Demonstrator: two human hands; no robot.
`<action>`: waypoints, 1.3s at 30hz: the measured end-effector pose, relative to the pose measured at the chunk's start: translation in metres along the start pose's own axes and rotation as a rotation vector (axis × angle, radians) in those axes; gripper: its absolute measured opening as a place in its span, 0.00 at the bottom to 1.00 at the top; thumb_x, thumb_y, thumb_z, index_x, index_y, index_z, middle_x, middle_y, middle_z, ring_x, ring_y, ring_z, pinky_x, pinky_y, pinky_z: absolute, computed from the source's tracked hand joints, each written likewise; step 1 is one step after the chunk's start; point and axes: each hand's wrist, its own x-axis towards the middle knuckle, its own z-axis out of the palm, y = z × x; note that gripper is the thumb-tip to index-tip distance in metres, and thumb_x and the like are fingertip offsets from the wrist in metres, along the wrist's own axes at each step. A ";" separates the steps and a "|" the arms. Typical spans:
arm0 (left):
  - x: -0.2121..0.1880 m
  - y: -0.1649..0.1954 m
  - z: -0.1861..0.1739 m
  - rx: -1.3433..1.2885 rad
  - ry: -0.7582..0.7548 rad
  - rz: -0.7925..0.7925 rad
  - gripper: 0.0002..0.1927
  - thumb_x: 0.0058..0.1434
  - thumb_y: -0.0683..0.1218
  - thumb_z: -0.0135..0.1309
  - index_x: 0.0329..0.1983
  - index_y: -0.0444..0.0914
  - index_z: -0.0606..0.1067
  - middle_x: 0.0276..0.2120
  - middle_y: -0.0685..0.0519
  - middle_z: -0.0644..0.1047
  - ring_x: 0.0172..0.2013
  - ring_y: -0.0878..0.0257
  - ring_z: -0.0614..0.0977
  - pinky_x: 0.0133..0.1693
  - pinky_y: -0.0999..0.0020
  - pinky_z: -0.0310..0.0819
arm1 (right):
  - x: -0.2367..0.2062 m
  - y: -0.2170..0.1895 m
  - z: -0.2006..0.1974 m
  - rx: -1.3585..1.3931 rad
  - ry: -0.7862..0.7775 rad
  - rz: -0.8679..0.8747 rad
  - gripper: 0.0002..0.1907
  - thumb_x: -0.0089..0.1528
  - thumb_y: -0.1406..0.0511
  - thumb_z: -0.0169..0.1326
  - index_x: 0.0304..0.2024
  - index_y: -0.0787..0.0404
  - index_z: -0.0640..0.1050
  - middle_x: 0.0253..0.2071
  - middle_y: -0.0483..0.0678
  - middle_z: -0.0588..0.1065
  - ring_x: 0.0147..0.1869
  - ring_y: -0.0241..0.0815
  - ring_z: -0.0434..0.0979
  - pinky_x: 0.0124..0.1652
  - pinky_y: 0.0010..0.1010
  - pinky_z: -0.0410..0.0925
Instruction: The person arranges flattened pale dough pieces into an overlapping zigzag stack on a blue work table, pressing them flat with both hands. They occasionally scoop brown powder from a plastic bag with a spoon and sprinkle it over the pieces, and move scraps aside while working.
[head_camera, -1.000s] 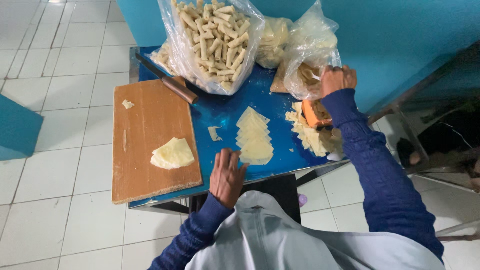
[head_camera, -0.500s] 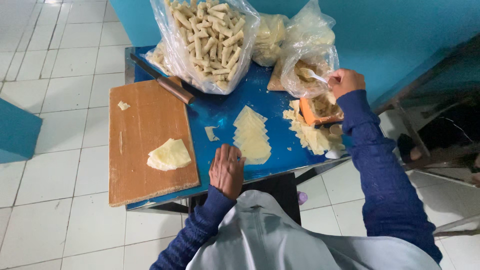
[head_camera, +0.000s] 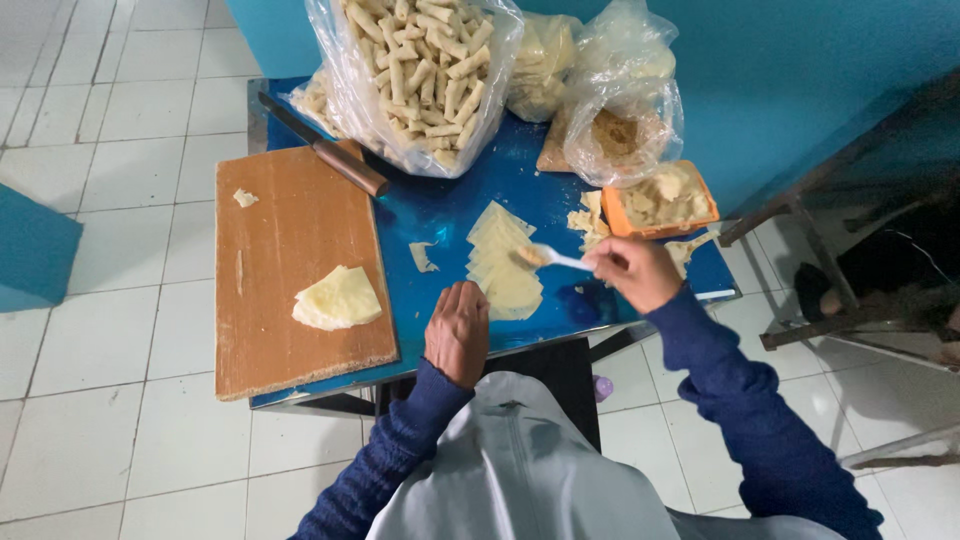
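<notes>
**Inspector:** List the items on the blue table, with quantities.

**Operator:** One wooden cutting board at the left. It carries one folded stack of pale dough sheets and one small dough scrap near its far corner. One knife with a brown handle lies across the board's far edge. One row of overlapping triangular wrappers lies on the table centre, with one loose wrapper piece just beside it. One orange tray of filling stands at the right.

**Inspector:** Bags?

**Operator:** Three clear plastic bags are countable: one large bag of finished rolls, one bag of brown filling, and one further bag between them.

**Inspector:** State of the hands.

**Operator:** The right hand grips one white plastic spoon, whose loaded tip is over the wrapper row. The left hand is released and lies flat, palm down, on the table's near edge, just beside the near end of the wrappers, holding nothing.

**Inspector:** Limits of the view?

**Operator:** The number of wrappers in the row cannot be counted, since they overlap. The rolls are too many and too crowded to count. The contents of the middle bag are indistinct. The bag tops are cut off by the upper frame edge. The knife blade tip is partly hidden under the large bag.
</notes>
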 end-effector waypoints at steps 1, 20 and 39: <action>0.000 0.001 0.000 0.007 0.000 -0.006 0.05 0.62 0.36 0.51 0.34 0.35 0.67 0.32 0.44 0.72 0.37 0.45 0.75 0.39 0.53 0.70 | -0.007 -0.004 0.009 -0.025 0.002 -0.036 0.07 0.63 0.64 0.60 0.40 0.61 0.82 0.29 0.44 0.80 0.29 0.31 0.76 0.31 0.25 0.69; 0.009 -0.003 0.013 -0.286 0.019 -0.105 0.13 0.57 0.33 0.58 0.44 0.34 0.71 0.33 0.47 0.78 0.30 0.62 0.83 0.34 0.70 0.78 | -0.054 -0.033 0.041 -0.809 0.386 -0.806 0.10 0.59 0.68 0.63 0.43 0.52 0.80 0.40 0.39 0.76 0.42 0.37 0.72 0.47 0.38 0.56; 0.006 -0.014 -0.002 -0.279 -0.218 0.053 0.25 0.47 0.34 0.65 0.49 0.32 0.71 0.44 0.45 0.75 0.40 0.53 0.82 0.40 0.62 0.78 | 0.070 0.007 -0.054 -0.939 0.801 -0.379 0.05 0.67 0.65 0.63 0.40 0.49 0.79 0.37 0.44 0.77 0.46 0.44 0.73 0.51 0.45 0.56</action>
